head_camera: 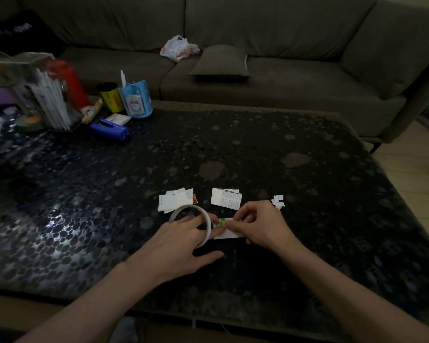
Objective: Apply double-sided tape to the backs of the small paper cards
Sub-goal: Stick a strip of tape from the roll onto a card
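Observation:
A white tape roll [183, 211] stands tilted on the dark table, with the fingers of my left hand [183, 241] passed through its ring and holding it. Just right of it lies a small paper card [227, 233] with a green patch at its left end. My right hand [260, 225] has curled fingers pressing and pinching at the top edge of that card. Behind my hands lie two small stacks of cards, the left stack [175, 200] and the right stack [226, 198]. Tiny white paper scraps [278, 200] lie to the right.
At the table's back left stand a blue stapler [109, 128], a blue cup [135, 101], a yellow-black cup [110, 96], a clear holder of sticks [45, 100] and a green tape roll [30, 122]. A grey sofa [258, 78] with a plastic bag [177, 48] runs behind.

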The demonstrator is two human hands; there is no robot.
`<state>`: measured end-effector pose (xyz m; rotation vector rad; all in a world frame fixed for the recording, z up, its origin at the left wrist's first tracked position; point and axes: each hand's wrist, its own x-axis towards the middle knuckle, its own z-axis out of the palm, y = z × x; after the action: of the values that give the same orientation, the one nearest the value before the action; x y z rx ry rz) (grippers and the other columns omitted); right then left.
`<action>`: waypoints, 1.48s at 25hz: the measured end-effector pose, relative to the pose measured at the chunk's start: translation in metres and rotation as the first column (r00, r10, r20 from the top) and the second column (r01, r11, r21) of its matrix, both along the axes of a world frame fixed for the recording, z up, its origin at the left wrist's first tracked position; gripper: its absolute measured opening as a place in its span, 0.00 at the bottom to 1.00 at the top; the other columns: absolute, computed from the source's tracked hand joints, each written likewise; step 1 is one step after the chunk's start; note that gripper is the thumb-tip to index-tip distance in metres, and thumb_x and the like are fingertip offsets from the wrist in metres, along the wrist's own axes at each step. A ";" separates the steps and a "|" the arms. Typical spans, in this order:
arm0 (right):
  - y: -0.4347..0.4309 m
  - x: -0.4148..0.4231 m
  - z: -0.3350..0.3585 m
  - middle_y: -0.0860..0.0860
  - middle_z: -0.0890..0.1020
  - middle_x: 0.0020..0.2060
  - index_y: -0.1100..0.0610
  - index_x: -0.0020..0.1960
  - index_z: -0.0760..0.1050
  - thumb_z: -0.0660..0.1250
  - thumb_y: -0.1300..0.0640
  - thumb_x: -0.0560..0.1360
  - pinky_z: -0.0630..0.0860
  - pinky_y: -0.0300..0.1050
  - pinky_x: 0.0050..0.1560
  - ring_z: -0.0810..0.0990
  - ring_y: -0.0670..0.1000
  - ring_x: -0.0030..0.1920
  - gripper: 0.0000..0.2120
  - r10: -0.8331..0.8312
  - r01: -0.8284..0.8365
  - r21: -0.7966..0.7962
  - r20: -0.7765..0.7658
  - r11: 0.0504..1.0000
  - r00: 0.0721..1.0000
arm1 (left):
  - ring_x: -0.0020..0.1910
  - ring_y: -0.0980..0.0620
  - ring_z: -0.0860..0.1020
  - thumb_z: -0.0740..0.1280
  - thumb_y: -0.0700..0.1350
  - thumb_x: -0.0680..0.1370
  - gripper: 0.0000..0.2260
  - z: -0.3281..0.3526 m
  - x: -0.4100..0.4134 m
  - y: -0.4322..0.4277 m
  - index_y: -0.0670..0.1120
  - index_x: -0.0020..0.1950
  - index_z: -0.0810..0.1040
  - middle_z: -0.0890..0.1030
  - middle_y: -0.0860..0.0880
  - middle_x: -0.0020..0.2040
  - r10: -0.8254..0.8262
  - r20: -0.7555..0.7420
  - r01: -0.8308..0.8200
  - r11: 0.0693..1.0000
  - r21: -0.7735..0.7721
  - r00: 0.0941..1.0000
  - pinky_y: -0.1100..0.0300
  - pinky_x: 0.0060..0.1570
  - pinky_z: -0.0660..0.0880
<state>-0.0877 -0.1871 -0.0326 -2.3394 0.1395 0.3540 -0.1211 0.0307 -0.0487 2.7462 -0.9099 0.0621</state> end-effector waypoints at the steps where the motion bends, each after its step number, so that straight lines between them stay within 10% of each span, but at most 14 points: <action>1: 0.001 0.000 -0.001 0.47 0.85 0.36 0.46 0.45 0.80 0.79 0.44 0.72 0.84 0.40 0.38 0.84 0.43 0.30 0.10 -0.004 0.004 -0.010 0.019 1.000 1.000 | 0.73 0.57 0.70 0.54 0.70 0.79 0.29 0.000 0.000 0.000 0.65 0.80 0.63 0.65 0.61 0.78 0.003 -0.003 -0.003 1.000 0.000 1.000 0.57 0.61 0.76; 7: 0.003 0.000 -0.004 0.47 0.85 0.38 0.46 0.45 0.79 0.79 0.44 0.72 0.86 0.51 0.47 0.84 0.45 0.37 0.11 -0.021 0.022 -0.046 0.031 0.999 0.999 | 0.72 0.58 0.70 0.54 0.70 0.80 0.28 -0.001 -0.001 -0.001 0.65 0.79 0.63 0.65 0.62 0.78 0.006 0.013 -0.006 1.000 0.009 1.000 0.59 0.59 0.75; 18: -0.002 0.009 -0.002 0.48 0.85 0.29 0.51 0.49 0.81 0.81 0.52 0.71 0.74 0.35 0.26 0.81 0.42 0.25 0.12 -0.117 0.134 0.109 -0.148 0.985 0.982 | 0.74 0.57 0.69 0.56 0.67 0.82 0.25 -0.003 -0.001 0.000 0.65 0.80 0.63 0.64 0.61 0.79 0.001 0.038 -0.001 1.000 0.003 0.999 0.58 0.63 0.75; 37: -0.004 0.015 0.008 0.53 0.85 0.38 0.53 0.56 0.80 0.77 0.57 0.76 0.74 0.34 0.27 0.80 0.42 0.26 0.10 -0.174 0.211 0.149 -0.228 0.966 0.958 | 0.72 0.56 0.73 0.55 0.59 0.83 0.24 -0.005 0.002 0.011 0.61 0.79 0.67 0.68 0.65 0.78 -0.022 0.023 0.021 0.999 0.048 0.999 0.56 0.58 0.80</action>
<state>-0.0724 -0.1907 -0.0247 -2.0914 0.4229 0.4989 -0.1191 0.0419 -0.0540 2.7844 -0.9593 0.0701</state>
